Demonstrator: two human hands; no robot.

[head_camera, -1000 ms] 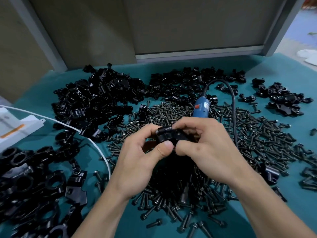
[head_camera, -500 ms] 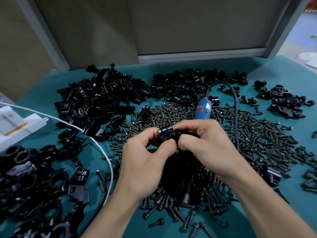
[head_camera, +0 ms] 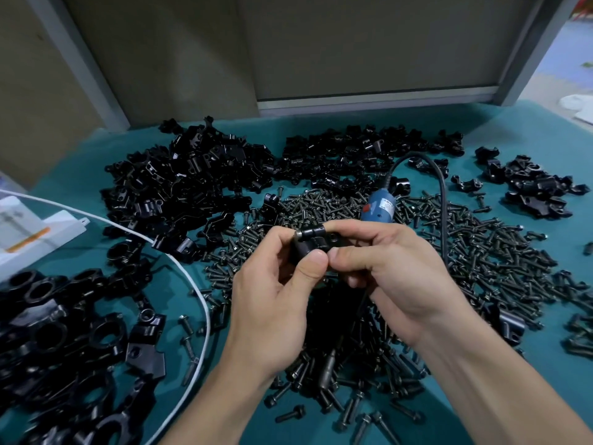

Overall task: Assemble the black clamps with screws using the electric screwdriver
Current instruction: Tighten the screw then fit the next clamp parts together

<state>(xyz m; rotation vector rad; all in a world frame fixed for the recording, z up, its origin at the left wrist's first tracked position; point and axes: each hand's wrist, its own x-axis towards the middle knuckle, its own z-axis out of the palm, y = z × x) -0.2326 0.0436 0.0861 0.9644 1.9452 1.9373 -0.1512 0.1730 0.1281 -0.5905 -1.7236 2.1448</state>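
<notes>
Our hands meet above the middle of the table (head_camera: 529, 130), the left forearm (head_camera: 218, 406) and right forearm (head_camera: 500, 387) angling in towards each other. Our left hand (head_camera: 272, 293) pinches the black clamp (head_camera: 309, 244) between curled forefinger and thumb. Our right hand (head_camera: 394, 271) grips its other side, forefinger laid over the top, thumb tip just beside the left thumb.
</notes>
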